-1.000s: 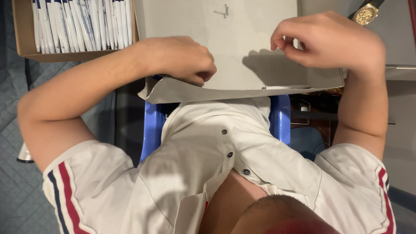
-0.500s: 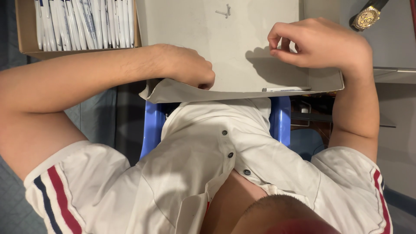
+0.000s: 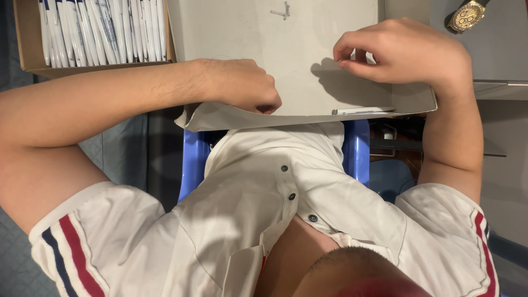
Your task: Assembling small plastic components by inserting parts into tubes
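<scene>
Person, seated, viewed from overhead: white short-sleeved shirt (image 3: 247,220) with dark buttons down the front and red and navy stripes at both sleeve hems. Blue plastic chair (image 3: 192,165) showing on either side of the torso.

Table (image 3: 506,49), grey, along the upper right of the view.

Sheet of grey card (image 3: 308,49), large and flat, lying on the table in front of the person; its near edge curls upward and overhangs toward the lap.

Cardboard box (image 3: 25,49), brown, open-topped, upper left, just beside the card sheet. It is packed with a row of white pens (image 3: 99,27) with dark blue markings, standing side by side.

Left hand (image 3: 242,85), forearm laid across the near edge of the card. Grip clenched into a loose fist, knuckles up, fingertips pressed down on the card near its curled edge. Whether anything lies inside the fist cannot be told.

Right hand (image 3: 407,49), resting on the right part of the card, wrist bent. Grip curled, thumb and forefinger pinched together at the tips; any small item between them is too hidden to identify.

White pen (image 3: 363,111), single, lying flat along the near edge of the card, below the right hand and apart from it.

Wristwatch (image 3: 466,16), gold-coloured, lying on the table at upper right, beyond the right hand.

Small metal piece (image 3: 281,11), pale, lying on the card near its far edge.
</scene>
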